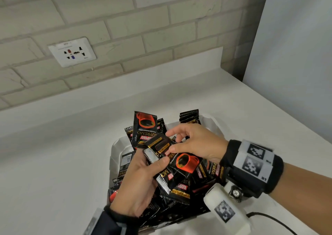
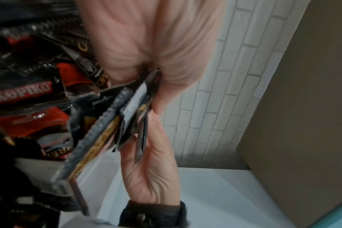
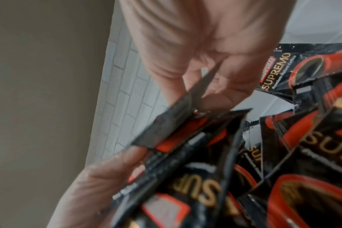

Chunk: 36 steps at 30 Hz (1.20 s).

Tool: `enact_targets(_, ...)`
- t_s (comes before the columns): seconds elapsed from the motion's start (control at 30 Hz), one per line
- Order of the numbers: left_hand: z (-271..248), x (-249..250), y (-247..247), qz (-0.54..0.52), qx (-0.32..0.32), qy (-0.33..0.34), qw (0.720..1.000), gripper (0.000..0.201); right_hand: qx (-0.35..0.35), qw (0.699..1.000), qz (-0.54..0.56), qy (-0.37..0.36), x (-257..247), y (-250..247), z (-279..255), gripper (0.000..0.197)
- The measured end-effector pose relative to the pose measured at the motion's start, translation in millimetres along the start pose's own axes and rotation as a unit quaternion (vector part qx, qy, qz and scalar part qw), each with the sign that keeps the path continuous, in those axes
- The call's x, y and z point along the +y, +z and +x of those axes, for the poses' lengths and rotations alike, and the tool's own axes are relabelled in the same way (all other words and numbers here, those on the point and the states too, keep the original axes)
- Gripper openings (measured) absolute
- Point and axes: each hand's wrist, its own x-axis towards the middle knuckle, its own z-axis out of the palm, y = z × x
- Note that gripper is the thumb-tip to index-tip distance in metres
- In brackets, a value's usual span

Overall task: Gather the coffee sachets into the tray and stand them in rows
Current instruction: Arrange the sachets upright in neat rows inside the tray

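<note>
A white tray (image 1: 115, 146) on the counter is full of black coffee sachets with red cups printed on them. Above the tray my left hand (image 1: 142, 179) grips a fanned stack of sachets (image 1: 165, 173) between thumb and fingers. My right hand (image 1: 192, 143) pinches the top sachet (image 1: 181, 155) of that stack, thumb on its face. In the left wrist view the stack (image 2: 115, 129) shows edge-on in the left hand (image 2: 152, 155). The right wrist view has the right hand (image 3: 203, 77) pinching a dark sachet edge (image 3: 178, 117). Two sachets (image 1: 144, 128) stand upright at the tray's far end.
The tray sits on a white counter (image 1: 53, 162) below a brick wall with a white socket plate (image 1: 71, 52). A pale cabinet side (image 1: 291, 54) rises at the right. A black cable (image 1: 269, 218) trails over the counter's near right.
</note>
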Motion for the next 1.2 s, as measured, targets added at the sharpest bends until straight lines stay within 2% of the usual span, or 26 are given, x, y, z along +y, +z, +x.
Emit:
enact_targets(0.17, -1.0, -0.5, 1.9, 0.006, 0.000, 0.001, 1.000, 0.041, 0.029, 0.999, -0.017, -0.029, 2.0, 6.7, -1.2, 0.033)
enact_targets(0.27, 0.1, -1.7, 3.3, 0.002, -0.011, -0.001, 1.000, 0.044, 0.034, 0.998, 0.011, -0.043, 1.4, 9.0, -1.6, 0.026)
enact_targets(0.4, 0.7, -1.8, 6.9, 0.008, -0.009, 0.004, 1.000, 0.045, 0.075, 0.995, 0.043, -0.055, 2.1, 8.4, -0.5, 0.019)
enact_targets(0.77, 1.5, -5.5, 10.1, -0.022, 0.039, 0.010, 0.999, 0.035, 0.112, 0.980, 0.160, -0.023, 5.7, 1.1, -1.8, 0.009)
enact_targets(0.93, 2.6, -6.8, 6.8, -0.002, 0.075, 0.018, 0.997, 0.040, 0.117, 0.967, 0.223, -0.025, 3.8, -2.5, -1.8, 0.014)
enact_targets(1.07, 2.0, -6.9, 10.0, 0.026, 0.070, 0.026, 0.997, 0.037, 0.147, 0.961, 0.227, -0.046, -0.4, 1.3, -2.5, 0.019)
enact_targets(1.2, 0.5, -6.7, 15.6, 0.055, 0.059, 0.038, 0.996, 0.036, 0.188, 0.967, 0.150, -0.081, 0.1, 10.4, -3.0, 0.026)
